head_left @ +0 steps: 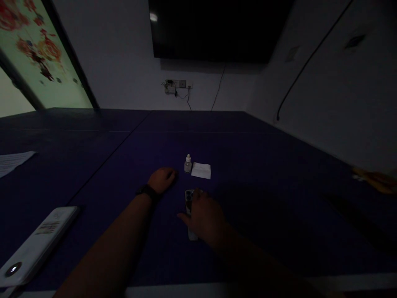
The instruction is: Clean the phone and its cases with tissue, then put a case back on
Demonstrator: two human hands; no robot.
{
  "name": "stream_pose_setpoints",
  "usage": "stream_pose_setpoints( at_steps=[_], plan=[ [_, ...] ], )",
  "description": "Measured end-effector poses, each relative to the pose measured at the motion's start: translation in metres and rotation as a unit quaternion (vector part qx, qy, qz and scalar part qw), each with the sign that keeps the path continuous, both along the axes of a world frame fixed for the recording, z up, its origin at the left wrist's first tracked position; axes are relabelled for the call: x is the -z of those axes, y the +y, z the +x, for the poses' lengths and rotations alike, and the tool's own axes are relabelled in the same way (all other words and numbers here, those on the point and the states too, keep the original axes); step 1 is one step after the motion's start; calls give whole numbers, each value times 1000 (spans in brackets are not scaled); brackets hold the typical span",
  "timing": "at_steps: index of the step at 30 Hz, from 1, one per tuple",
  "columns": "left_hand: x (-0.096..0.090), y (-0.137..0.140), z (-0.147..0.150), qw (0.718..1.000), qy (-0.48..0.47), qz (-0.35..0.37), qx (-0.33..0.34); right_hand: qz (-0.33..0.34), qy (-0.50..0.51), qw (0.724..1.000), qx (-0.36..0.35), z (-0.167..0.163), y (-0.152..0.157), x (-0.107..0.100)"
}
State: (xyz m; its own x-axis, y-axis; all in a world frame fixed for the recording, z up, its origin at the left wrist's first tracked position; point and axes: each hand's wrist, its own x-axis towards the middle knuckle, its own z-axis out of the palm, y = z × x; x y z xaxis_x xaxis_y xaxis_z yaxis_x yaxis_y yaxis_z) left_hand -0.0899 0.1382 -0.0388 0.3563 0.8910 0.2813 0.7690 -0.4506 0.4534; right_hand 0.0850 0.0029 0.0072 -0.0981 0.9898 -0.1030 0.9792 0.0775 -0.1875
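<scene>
A smartphone lies back side up on the dark purple table, its camera lenses showing at the far end. My right hand is over it, fingers bent onto its upper part and the thumb reaching past its left edge; the palm hides most of the phone. To the left, my left hand rests on the table with its fingers curled in and nothing visible in them. A dark watch is on that wrist. Beyond the hands, a small dropper bottle stands upright beside a folded white tissue.
A white power bank with a lit display lies at the near left. Printed paper is farther left. A dark flat object and a yellowish item lie right. A screen hangs above wall sockets. The room is dim.
</scene>
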Motion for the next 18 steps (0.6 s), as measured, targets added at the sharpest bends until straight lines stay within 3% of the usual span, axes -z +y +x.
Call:
stream_pose_setpoints(
  at_steps=[6, 9, 13, 18],
  plan=[
    [3, 1, 0, 1000, -26, -13, -1, -29, 114, 993, 8, 18, 15, -1],
    [3, 0, 1, 998, -55, -20, -3, -79, 234, 969, 3, 41, 36, -5],
    [0, -4, 1, 991, -129, -25, 3, -136, 447, 884, -16, 66, 64, -7],
    [2, -13, 19, 958, -272, -70, 55, -99, 667, 738, -26, 69, 79, 9]
  ],
)
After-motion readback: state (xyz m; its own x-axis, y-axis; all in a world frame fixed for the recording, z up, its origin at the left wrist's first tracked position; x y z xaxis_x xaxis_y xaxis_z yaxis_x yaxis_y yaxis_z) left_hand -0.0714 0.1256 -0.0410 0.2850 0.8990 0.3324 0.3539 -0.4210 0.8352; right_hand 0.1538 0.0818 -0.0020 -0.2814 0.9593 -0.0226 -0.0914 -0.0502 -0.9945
